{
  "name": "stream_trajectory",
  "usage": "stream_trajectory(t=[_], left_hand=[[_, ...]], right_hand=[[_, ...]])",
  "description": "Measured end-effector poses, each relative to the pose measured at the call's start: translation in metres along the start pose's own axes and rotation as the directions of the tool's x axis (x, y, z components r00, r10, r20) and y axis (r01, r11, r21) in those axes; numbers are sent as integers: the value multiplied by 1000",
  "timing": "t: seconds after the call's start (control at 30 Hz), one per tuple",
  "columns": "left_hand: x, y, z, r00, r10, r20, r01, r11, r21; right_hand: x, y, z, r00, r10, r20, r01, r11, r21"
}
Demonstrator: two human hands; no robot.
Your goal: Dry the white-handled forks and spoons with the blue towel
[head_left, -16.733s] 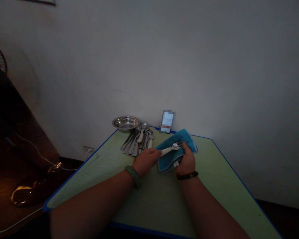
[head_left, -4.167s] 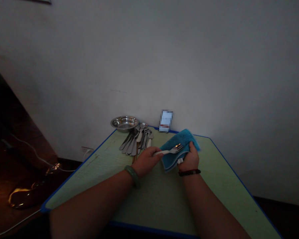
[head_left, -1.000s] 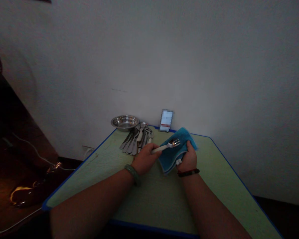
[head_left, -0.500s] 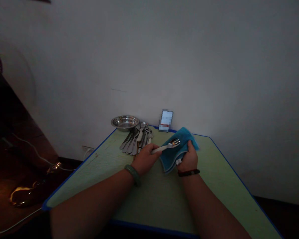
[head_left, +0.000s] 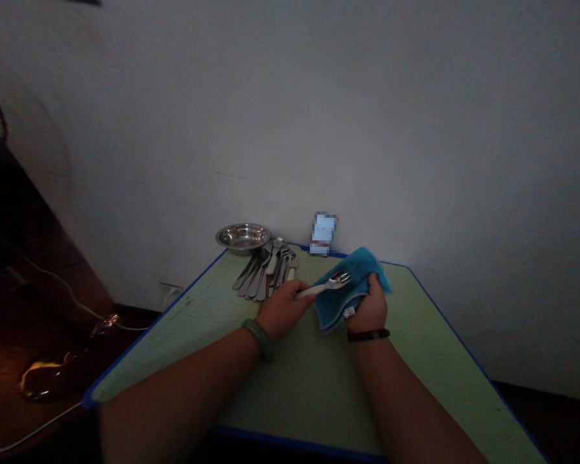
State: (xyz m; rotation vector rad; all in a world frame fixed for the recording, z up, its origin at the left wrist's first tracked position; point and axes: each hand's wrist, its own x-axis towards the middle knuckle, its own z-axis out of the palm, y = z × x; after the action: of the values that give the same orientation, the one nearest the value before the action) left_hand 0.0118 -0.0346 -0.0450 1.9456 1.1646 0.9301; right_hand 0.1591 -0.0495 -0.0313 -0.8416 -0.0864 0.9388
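Note:
My left hand (head_left: 286,309) is closed round the pale handle of a fork (head_left: 326,285), whose metal tines point right and away from me. Behind the tines spreads a blue cloth (head_left: 348,274) with a small white label. My right hand (head_left: 370,309) grips this cloth near its right side, thumb on top and the other fingers hidden beneath it. Whether the tines touch the cloth I cannot tell. Just beyond my left hand lies a pile of cutlery (head_left: 265,270), several spoons and forks, some with pale handles.
A shallow steel bowl (head_left: 243,238) stands at the table's back left corner. A phone (head_left: 323,233) with a lit, blurred screen leans against the wall (head_left: 391,129). The green table (head_left: 439,361) has a blue edge. A white cable (head_left: 53,422) runs along the left.
The cloth and my right hand have shifted very slightly to the right. My left hand keeps the fork in almost the same place.

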Motion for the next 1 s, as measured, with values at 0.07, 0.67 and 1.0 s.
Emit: stream_trajectory(t=[0.07, 0.67, 1.0], left_hand=[[0, 0, 0, 1000, 0, -4, 0, 1000, 4], [0, 1, 1, 1000, -16, -17, 16, 1000, -23], [-1, 3, 1, 999, -31, -20, 31, 999, -32]], right_hand=[[0, 0, 0, 1000, 2, 0, -2, 1000, -6], [1, 4, -2, 1000, 15, -11, -16, 994, -107], [9, 10, -8, 996, -92, -9, 87, 962, -260]])
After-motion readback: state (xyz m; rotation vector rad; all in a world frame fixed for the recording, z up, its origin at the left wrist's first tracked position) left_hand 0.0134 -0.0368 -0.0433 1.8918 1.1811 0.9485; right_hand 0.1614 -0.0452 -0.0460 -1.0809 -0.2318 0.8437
